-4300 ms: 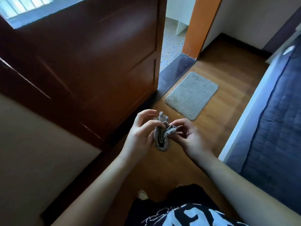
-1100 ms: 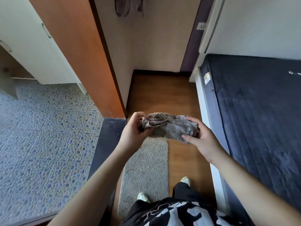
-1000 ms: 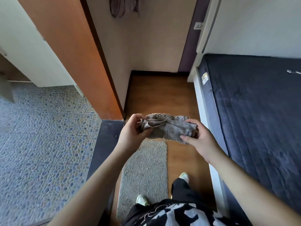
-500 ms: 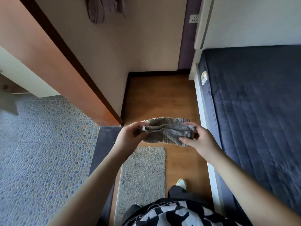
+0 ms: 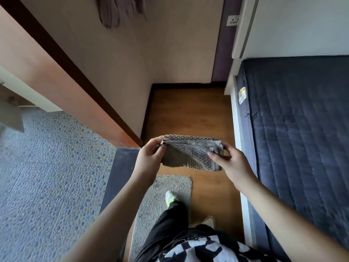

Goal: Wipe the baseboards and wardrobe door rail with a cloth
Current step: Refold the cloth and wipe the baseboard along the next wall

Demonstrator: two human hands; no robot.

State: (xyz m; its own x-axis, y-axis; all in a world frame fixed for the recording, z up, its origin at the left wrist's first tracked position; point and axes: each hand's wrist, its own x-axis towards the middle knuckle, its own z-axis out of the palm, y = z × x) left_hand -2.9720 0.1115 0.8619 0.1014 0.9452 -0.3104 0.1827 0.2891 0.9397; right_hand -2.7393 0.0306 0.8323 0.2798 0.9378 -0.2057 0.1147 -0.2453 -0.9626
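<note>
Both hands, left (image 5: pixel 149 157) and right (image 5: pixel 229 163), pinch cloth (image 5: pixel 190 156) ends; fold into firm pad, head for baseboard (image 5: pixel 188 85) at 12 o'clock.

The cloth (image 5: pixel 190 153) is held stretched between the left hand (image 5: pixel 149 157) and right hand (image 5: pixel 229 163), above the floor (image 5: pixel 188 114). Below and just behind the fingers (image 5: pixel 213 155) lies the mat (image 5: pixel 166 186); ahead, the baseboard (image 5: pixel 185 85) runs along the wall foot. The bed (image 5: pixel 302 129) lies right of the fingers, the door frame (image 5: pixel 75 87) and pebbled floor (image 5: pixel 47 167) left.
</note>
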